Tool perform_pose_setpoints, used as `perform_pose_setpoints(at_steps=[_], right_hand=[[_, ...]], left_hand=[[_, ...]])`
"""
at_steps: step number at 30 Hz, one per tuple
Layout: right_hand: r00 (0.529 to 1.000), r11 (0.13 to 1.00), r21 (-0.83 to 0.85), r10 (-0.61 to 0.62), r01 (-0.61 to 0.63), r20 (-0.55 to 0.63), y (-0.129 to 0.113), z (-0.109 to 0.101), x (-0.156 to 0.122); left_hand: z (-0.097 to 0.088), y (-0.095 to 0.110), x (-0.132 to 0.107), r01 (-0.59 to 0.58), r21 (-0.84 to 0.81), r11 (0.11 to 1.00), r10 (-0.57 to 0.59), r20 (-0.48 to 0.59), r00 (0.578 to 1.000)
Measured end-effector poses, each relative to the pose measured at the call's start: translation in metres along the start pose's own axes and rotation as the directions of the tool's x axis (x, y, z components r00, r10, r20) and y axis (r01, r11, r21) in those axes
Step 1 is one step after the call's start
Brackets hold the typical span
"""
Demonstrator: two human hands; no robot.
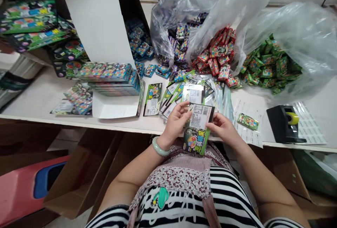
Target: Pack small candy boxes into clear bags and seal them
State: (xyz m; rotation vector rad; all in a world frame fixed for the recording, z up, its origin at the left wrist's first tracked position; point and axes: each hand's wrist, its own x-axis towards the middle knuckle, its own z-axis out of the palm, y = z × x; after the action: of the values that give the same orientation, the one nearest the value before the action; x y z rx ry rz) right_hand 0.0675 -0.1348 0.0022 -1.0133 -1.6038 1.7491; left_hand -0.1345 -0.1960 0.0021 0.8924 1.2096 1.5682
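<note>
A black-and-green printed candy packet, with a white label panel and a barcode in its upper half, is held upright in front of my apron. My left hand pinches its left edge and wears a pale green bangle at the wrist. On the opposite edge, my right hand grips with thumb and fingers. Just behind lies a loose pile of similar printed packets and clear plastic sleeves. One more flat packet lies left of that pile. Whether anything is inside the held packet, I cannot tell.
Clear bags hold small purple boxes, red boxes and green boxes. An open white carton with stacked packs stands left. Right are a small green pack, a tape dispenser and sticker sheets.
</note>
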Motion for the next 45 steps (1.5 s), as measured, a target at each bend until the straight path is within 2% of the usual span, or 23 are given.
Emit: perform_pose_setpoints(at_steps=[2,4,7,10,13,15,17,20,23,25,27,30,32,34,37,39,42,45], right_hand=[[0.989,0.996,-0.042,-0.082,0.078,-0.122,-0.001,-0.002,-0.001],[0.968,0.981,-0.115,-0.173,0.154,-0.181,-0.003,-0.003,-0.003],[0.967,0.963,-0.193,-0.218,0.191,-0.134,-0.009,-0.002,-0.002],[0.978,0.960,-0.202,-0.204,0.192,-0.042,-0.018,-0.001,0.001],[0.977,0.953,-0.219,-0.192,0.208,0.091,-0.031,-0.002,0.003],[0.973,0.947,-0.230,-0.202,0.223,0.111,-0.041,-0.003,0.005],[0.972,0.950,-0.214,-0.213,0.229,0.095,-0.051,-0.003,0.007],[0.980,0.972,-0.132,-0.186,0.195,0.073,-0.064,0.000,0.012],[0.985,0.983,-0.069,-0.166,0.168,0.039,-0.070,0.004,0.015],[0.983,0.981,-0.084,-0.171,0.176,0.060,-0.072,0.005,0.015],[0.972,0.960,-0.163,-0.214,0.228,0.095,-0.074,0.005,0.013],[0.925,0.873,-0.309,-0.344,0.377,0.160,-0.080,0.005,0.007],[0.893,0.820,-0.355,-0.397,0.449,0.211,-0.085,0.005,0.006],[0.898,0.823,-0.361,-0.386,0.439,0.212,-0.090,0.006,0.007],[0.948,0.897,-0.315,-0.271,0.312,0.167,-0.096,0.008,0.014],[0.966,0.932,-0.276,-0.194,0.236,0.174,-0.099,0.010,0.020],[0.965,0.939,-0.277,-0.145,0.204,0.219,-0.101,0.011,0.023],[0.950,0.914,-0.308,-0.191,0.264,0.248,-0.102,0.012,0.019]], left_hand=[[0.001,0.006,0.004,-0.017,0.022,1.000,0.015,0.088,0.996],[-0.001,0.012,0.005,-0.037,0.025,0.999,0.032,0.173,0.984],[-0.007,0.021,0.002,-0.046,0.060,0.997,0.032,0.218,0.975],[-0.012,0.031,-0.003,-0.050,0.155,0.987,0.018,0.196,0.980],[-0.013,0.038,-0.007,-0.150,0.286,0.947,0.109,0.152,0.982],[-0.013,0.043,-0.007,-0.223,0.334,0.916,0.192,0.126,0.973],[-0.012,0.048,-0.006,-0.253,0.329,0.910,0.221,0.132,0.966],[-0.012,0.057,-0.004,-0.206,0.273,0.940,0.164,0.170,0.972],[-0.013,0.066,-0.004,-0.098,0.168,0.981,0.075,0.142,0.987],[-0.014,0.070,-0.006,-0.042,0.122,0.992,0.025,0.139,0.990],[-0.015,0.071,-0.008,-0.046,0.144,0.988,0.026,0.141,0.990],[-0.016,0.070,-0.010,-0.155,0.226,0.962,0.126,0.139,0.982],[-0.014,0.070,-0.009,-0.216,0.219,0.951,0.183,0.162,0.970],[-0.010,0.072,-0.008,-0.212,0.175,0.962,0.184,0.165,0.969],[-0.003,0.077,-0.004,-0.106,0.131,0.986,0.091,0.116,0.989],[0.000,0.080,-0.002,-0.047,0.123,0.991,0.033,0.111,0.993],[-0.002,0.079,-0.001,-0.098,0.128,0.987,0.080,0.137,0.987],[-0.009,0.075,-0.005,-0.187,0.098,0.977,0.163,0.215,0.963]])
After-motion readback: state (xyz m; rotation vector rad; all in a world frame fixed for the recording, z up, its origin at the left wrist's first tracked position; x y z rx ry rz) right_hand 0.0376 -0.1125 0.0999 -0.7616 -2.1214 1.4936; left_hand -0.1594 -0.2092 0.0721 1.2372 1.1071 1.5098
